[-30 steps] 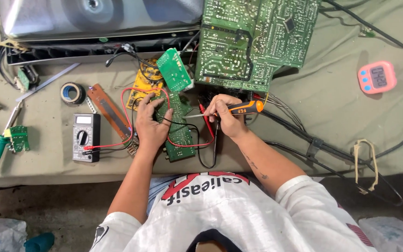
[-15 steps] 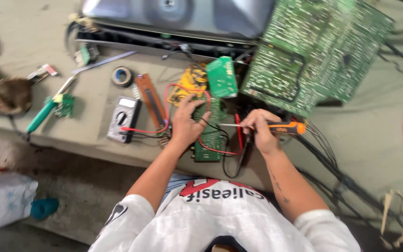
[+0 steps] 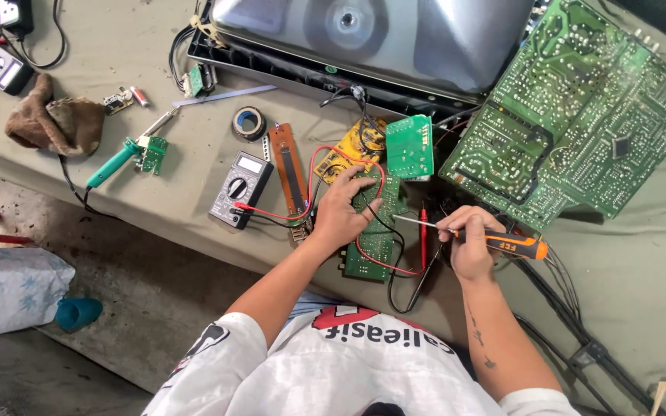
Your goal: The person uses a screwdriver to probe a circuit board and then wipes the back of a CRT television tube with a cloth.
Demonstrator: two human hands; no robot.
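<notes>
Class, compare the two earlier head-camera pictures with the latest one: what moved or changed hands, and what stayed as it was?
Mainly the view swung left, bringing a brown rag and more of the bench's left end into sight. Nothing was picked up or let go. The left hand stays on the small green circuit board; the right hand still grips the orange-handled screwdriver, tip toward that board. The multimeter lies as before.

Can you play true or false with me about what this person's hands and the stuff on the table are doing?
1. The right hand holds an orange-handled screwdriver. True.
2. The left hand holds the tape roll. False: it rests on a small green circuit board; the tape lies apart.
3. The multimeter lies left of the left hand. True.
4. The soldering iron is in a hand. False: it lies alone on the table.
</notes>
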